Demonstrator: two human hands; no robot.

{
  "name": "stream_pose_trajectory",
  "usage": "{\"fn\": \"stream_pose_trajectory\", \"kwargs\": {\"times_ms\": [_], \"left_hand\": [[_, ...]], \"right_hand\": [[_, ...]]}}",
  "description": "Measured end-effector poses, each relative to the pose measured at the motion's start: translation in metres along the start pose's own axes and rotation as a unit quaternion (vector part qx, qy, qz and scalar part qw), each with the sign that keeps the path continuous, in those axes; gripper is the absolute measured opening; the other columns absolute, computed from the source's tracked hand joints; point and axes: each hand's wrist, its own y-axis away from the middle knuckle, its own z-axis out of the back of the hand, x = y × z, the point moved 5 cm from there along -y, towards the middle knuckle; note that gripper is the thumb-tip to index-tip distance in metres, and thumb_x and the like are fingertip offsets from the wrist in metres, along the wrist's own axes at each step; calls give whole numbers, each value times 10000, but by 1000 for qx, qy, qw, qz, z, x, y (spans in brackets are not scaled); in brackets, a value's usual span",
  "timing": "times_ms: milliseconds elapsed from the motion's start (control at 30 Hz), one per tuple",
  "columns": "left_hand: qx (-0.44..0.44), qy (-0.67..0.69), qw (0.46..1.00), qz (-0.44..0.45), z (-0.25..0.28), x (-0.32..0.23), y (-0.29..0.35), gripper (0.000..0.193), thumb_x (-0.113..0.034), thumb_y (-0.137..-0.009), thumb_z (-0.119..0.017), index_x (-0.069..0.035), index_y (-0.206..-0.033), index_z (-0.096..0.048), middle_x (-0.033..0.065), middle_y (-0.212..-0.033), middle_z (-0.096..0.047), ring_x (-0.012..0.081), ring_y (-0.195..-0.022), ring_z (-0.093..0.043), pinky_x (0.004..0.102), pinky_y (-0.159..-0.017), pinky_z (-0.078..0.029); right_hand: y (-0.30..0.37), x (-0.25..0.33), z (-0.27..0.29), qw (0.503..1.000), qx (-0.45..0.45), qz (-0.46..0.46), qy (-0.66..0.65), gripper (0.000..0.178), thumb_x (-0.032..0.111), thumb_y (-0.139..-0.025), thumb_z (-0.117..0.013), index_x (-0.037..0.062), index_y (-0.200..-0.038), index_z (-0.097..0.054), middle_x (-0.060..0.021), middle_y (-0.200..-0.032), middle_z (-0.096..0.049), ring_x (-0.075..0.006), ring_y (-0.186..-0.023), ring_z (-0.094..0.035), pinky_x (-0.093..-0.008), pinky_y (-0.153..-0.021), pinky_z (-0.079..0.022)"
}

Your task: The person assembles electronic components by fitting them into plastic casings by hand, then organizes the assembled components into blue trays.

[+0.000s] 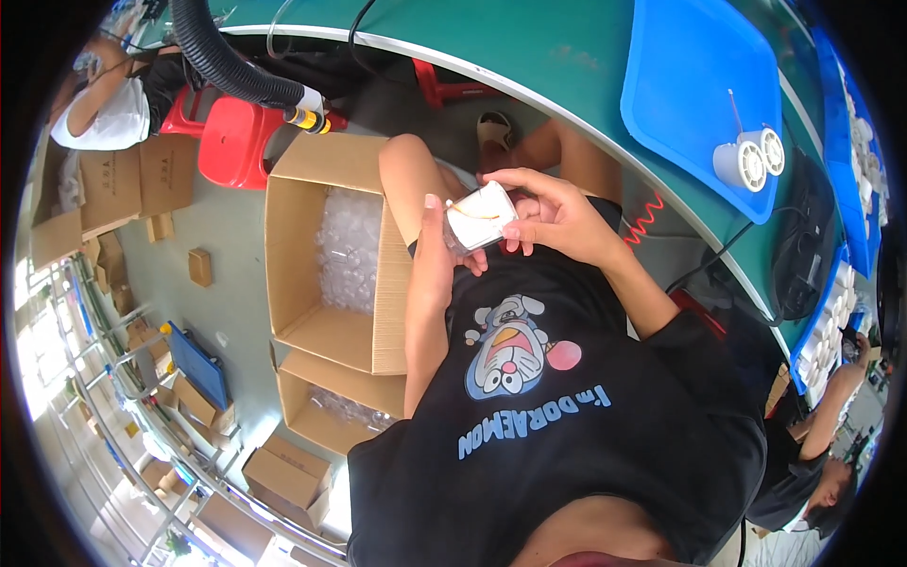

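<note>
Over my lap, my left hand [435, 248] and my right hand [567, 213] are both closed around a small white part [482, 217]. A thin orange wire lies across its face. Clear plastic shows along its lower left edge, like a shell or cover around it. My left thumb stands up along one side, with fingertips under the piece. The right thumb presses on its lower right edge, and the other right fingers curl behind it. What lies beneath the part is hidden.
Left of my legs stands an open cardboard box [390, 283] holding clear plastic pieces [345, 250], with another box [302, 402] behind it. On the green table [529, 42], a blue tray [661, 85] bears white cylindrical parts [742, 165]. A black hose [227, 66] hangs near a red stool [231, 142].
</note>
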Motion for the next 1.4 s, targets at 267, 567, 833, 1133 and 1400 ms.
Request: {"fn": "stream_pose_trajectory", "kwargs": {"times_ms": [267, 567, 833, 1133, 1400], "left_hand": [[-11, 5, 1000, -13, -3, 3, 3, 760, -612, -1009, -187, 8, -934, -621, 96, -667, -611, 150, -509, -550, 263, -464, -439], [-16, 1, 1000, 9, -5, 10, 1, 790, -632, -998, -176, 8, -887, -625, 74, -573, -557, 152, -463, -528, 257, -440, -431], [7, 24, 999, 35, -8, 21, -2, 810, -634, -997, -147, 18, -958, -627, 75, -570, -555, 150, -451, -524, 253, -428, -430], [17, 197, 980, -24, -23, 9, -2, 606, -505, -1055, -226, -12, -1189, -551, 99, -944, -662, 165, -786, -644, 297, -684, -529], [25, 195, 978, -69, -17, -12, 16, 572, -454, -1064, -224, 13, -1209, -520, 133, -970, -665, 204, -824, -669, 327, -748, -542]], "right_hand": [[5, 9, -1, 975, -42, 119, 183, 485, 65, -806, -763, -26, -1246, -582, -86, -1006, -627, -66, -677, -582, -204, -585, -469], [7, 9, 3, 967, -44, 128, 216, 519, 110, -764, -795, 12, -1240, -613, -70, -1078, -630, -68, -720, -549, -201, -610, -445], [6, 0, 3, 961, -67, 134, 231, 499, 127, -789, -771, 18, -1249, -610, -97, -1151, -647, -131, -822, -613, -241, -694, -489], [-9, 14, -26, 899, -90, 210, 374, 773, 89, -705, -790, -1, -1382, -429, -183, -1415, -481, -305, -1282, -507, -357, -1026, -423], [-20, 13, -33, 933, -26, 184, 310, 816, 26, -664, -797, 16, -1388, -421, -157, -1440, -469, -272, -1278, -516, -371, -1057, -413]]}}
